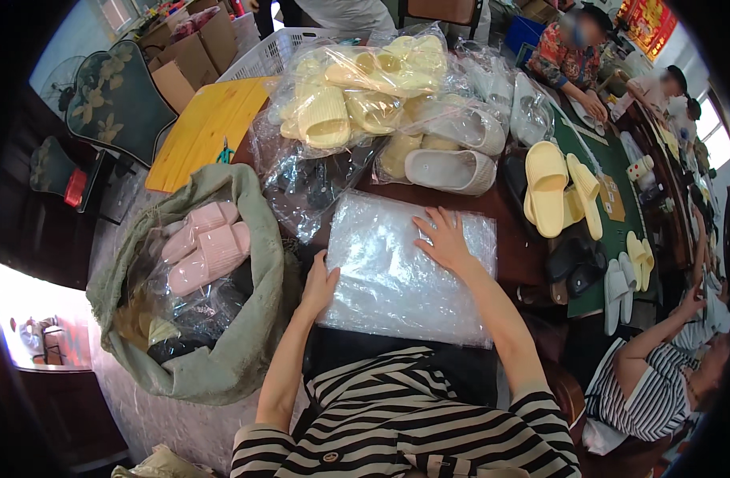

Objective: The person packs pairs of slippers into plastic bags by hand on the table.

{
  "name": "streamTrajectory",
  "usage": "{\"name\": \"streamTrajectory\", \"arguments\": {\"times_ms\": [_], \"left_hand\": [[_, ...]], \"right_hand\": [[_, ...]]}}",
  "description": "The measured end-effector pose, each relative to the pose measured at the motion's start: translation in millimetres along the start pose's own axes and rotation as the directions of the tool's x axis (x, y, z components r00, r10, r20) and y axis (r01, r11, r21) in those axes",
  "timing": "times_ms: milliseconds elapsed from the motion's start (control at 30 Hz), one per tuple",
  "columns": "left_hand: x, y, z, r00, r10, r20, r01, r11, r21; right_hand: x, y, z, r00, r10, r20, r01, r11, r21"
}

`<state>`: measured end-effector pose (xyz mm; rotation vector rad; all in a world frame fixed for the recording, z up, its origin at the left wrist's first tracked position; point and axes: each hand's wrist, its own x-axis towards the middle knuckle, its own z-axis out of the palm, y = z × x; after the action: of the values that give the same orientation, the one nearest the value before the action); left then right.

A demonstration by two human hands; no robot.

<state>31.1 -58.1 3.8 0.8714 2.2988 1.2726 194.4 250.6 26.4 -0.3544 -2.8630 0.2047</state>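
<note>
Both hands on a stack of clear plastic [381, 271], near worktop [512, 259] edge.
Right hand [443, 240] spread flat toward its 1 o'clock; left hand [323, 283] at its 9 o'clock edge. From stack: 9 o'clock, green cloth sack [213, 374], pink slippers [212, 267] inside; 11 o'clock, bagged yellow slippers [325, 123]; 1 o'clock, bagged grey slippers [449, 170]; 2 o'clock, loose yellow slippers [547, 191]; 4 o'clock, person in stripes [648, 390].

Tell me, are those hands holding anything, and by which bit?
The right hand grips nothing, just lies flat on the clear plastic. The left hand is at the plastic's left edge; whether it pinches there can't be told.
</note>
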Motion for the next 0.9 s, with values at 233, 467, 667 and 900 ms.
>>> {"name": "streamTrajectory", "arguments": {"times_ms": [233,467,667,900], "left_hand": [[12,71,-7,0.932,0.361,0.019,-0.24,0.578,0.78],[48,75,50,0.897,0.423,0.131,-0.426,0.743,0.516],[33,39,75,0.904,0.427,0.03,-0.369,0.741,0.561],[36,35,80,0.907,0.42,0.032,-0.355,0.721,0.595]], "right_hand": [[0,4,5,0.996,0.043,0.074,-0.043,0.999,-0.004],[3,-4,9,0.997,0.018,0.072,-0.016,0.999,-0.03],[-4,0,12,1.0,-0.005,-0.002,0.005,0.998,-0.065],[0,-3,-4,0.991,0.047,0.125,-0.04,0.998,-0.057]]}}
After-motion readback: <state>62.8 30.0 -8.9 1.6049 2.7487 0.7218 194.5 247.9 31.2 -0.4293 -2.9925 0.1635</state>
